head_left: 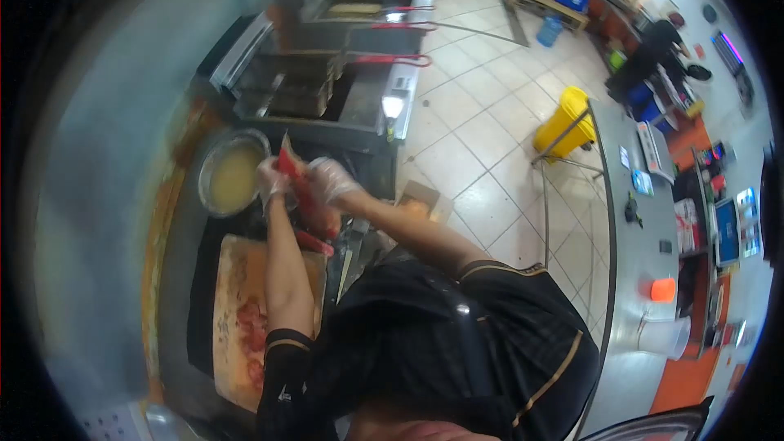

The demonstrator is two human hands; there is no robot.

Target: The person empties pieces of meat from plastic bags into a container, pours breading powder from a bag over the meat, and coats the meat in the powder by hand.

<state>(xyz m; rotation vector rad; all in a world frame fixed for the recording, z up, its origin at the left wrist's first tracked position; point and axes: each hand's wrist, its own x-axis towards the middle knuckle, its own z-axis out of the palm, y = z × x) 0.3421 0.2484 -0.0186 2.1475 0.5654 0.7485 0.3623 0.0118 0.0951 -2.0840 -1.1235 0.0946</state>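
My left hand (273, 178), in a clear plastic glove, grips one side of a red bag-like packet (317, 211) near its upper end. My right hand (330, 180), gloved the same way, closes on the packet's other side. Its pale upper edge points away from me, and its contents are too blurred to name. Just left of my left hand is a round metal bowl (260, 147) of cloudy, pale yellow liquid. Below my hands, a pale tray or board (231, 278) bears several red pieces (251, 327) that look like raw meat. Another red piece (313, 242) lies by its upper edge.
Beyond the bowl stand fryers with wire baskets (298, 94) and red handles (392, 60). A yellow bin (563, 124) stands on the tiled floor to the right, by a long metal counter (633, 237). A person in dark clothes (649, 57) is at the far right.
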